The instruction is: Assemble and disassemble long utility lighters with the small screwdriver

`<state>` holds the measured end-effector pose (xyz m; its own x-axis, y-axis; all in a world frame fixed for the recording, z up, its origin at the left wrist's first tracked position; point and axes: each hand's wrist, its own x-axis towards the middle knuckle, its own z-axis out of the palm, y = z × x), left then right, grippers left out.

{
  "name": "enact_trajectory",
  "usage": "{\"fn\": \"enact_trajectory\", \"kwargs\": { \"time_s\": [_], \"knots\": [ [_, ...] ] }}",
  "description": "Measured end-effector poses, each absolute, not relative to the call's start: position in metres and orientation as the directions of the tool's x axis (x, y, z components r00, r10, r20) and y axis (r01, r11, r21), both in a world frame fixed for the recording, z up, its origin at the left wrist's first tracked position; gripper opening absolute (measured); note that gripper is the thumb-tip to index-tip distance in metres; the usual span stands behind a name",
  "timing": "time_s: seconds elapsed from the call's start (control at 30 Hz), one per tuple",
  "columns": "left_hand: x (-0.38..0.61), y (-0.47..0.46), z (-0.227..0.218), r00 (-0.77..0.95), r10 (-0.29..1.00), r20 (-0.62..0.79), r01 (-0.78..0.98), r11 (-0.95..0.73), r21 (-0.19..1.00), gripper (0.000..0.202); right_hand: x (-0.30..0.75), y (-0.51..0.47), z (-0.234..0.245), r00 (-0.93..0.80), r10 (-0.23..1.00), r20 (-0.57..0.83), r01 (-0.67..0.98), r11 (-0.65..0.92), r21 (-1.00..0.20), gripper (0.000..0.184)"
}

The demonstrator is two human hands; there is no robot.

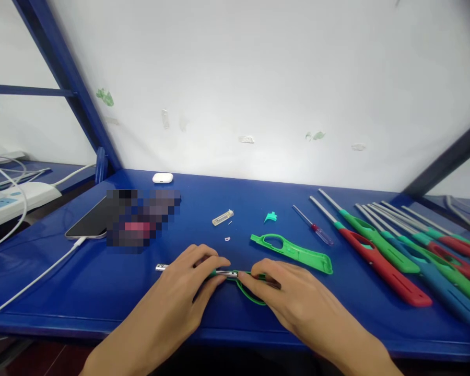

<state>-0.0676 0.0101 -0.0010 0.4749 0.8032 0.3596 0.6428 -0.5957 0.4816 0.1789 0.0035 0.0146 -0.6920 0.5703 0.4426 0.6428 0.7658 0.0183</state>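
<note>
Blue table [113,292] against white wall [235,78]. Left hand [191,282] pinches metal tube [227,273]; right hand [285,292] apparently pinches green handle [247,296], partly hidden.

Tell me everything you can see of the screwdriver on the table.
The screwdriver has a thin, metallic-looking shaft and a see-through purple handle, apparently plastic, red near the shaft. It lies untouched on the blue table, tip pointing away and leftward, beyond the loose green shell and left of the long-necked lighters.
</note>
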Motion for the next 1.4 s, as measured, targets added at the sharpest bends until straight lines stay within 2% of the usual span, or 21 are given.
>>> {"fn": "enact_trajectory", "kwargs": {
  "time_s": [0.1,0.3,0.43,0.7,1.03,1.13,1.3,1.4],
  "knots": [
    [-0.064,0.013,0.001,0.485,0.798,0.357,0.591,-0.6,0.539,0.022,0.179,0.004,0.014,-0.685,0.583,0.438,0.644,0.765,-0.012,0.029],
    [-0.063,0.013,0.008,0.438,0.854,0.281,0.561,-0.504,0.656,0.024,0.18,0.003,0.009,-0.608,0.715,0.345,0.637,0.698,-0.327,0.025],
    [-0.061,0.015,0.008,0.445,0.845,0.297,0.554,-0.52,0.65,0.023,0.18,0.003,0.007,-0.551,0.757,0.351,0.625,0.653,-0.427,0.025],
    [-0.062,0.015,0.01,0.488,0.798,0.354,0.574,-0.599,0.558,0.024,0.181,0.002,0.007,-0.504,0.79,0.349,0.633,0.613,-0.473,0.036],
    [-0.065,0.017,0.009,0.496,0.811,0.312,0.552,-0.571,0.607,0.023,0.183,0.003,0.004,-0.491,0.799,0.346,0.646,0.601,-0.471,0.041],
    [-0.065,0.018,0.011,0.51,0.807,0.297,0.566,-0.575,0.591,0.023,0.181,0.002,0.007,-0.491,0.808,0.325,0.655,0.589,-0.473,0.04],
    [-0.066,0.02,0.012,0.552,0.783,0.286,0.599,-0.611,0.518,0.024,0.178,0.001,0.016,-0.478,0.832,0.283,0.639,0.55,-0.538,0.024],
    [-0.066,0.018,0.013,0.568,0.774,0.28,0.613,-0.625,0.483,0.028,0.177,0.001,0.018,-0.489,0.831,0.263,0.629,0.545,-0.554,0.021]
  ]
}}
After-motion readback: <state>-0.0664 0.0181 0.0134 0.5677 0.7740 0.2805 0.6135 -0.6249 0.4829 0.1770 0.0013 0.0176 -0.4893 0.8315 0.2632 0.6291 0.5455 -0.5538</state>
